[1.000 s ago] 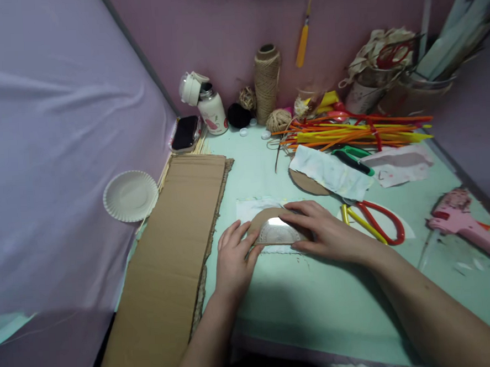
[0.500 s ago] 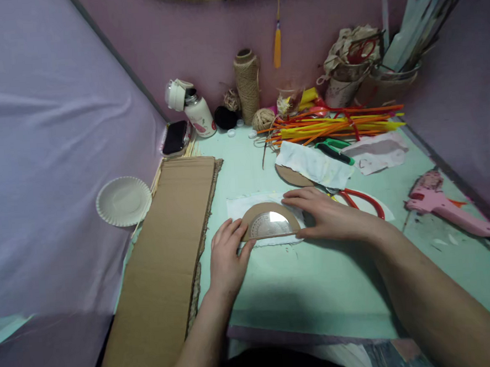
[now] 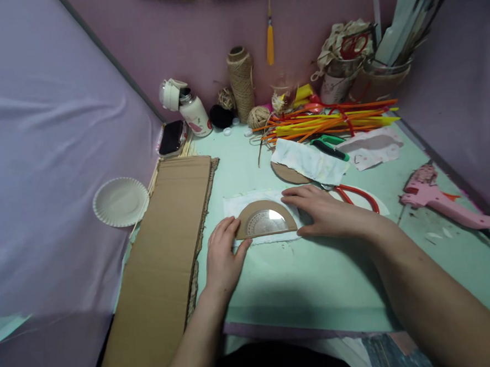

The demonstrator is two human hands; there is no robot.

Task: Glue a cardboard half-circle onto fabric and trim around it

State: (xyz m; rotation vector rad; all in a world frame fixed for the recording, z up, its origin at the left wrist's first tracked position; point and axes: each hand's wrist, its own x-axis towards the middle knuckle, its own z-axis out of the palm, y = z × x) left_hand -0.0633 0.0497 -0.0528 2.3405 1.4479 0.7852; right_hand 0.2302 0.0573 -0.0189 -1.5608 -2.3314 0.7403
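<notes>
A brown cardboard half-circle (image 3: 247, 212) lies on a white cloth piece (image 3: 234, 204) on the pale green table. A clear protractor (image 3: 267, 223) rests on top of the half-circle. My left hand (image 3: 221, 258) touches the half-circle's left corner, fingers stretched and close together. My right hand (image 3: 328, 211) lies flat at its right side, fingers spread along the curved edge and the cloth. Neither hand grips anything.
A long cardboard sheet (image 3: 165, 243) lies at the left, a paper plate (image 3: 120, 201) beyond it. Red-handled scissors (image 3: 360, 196) sit just right of my right hand, a pink glue gun (image 3: 441, 202) farther right. Coloured straws (image 3: 332, 121), twine spools (image 3: 241, 81), a flask (image 3: 191, 112) and cloth scraps (image 3: 310, 163) fill the back.
The view has shifted slightly, so everything sits lower left. My left hand slid down to the half-circle's left corner. My right hand stays flat at the right edge.
</notes>
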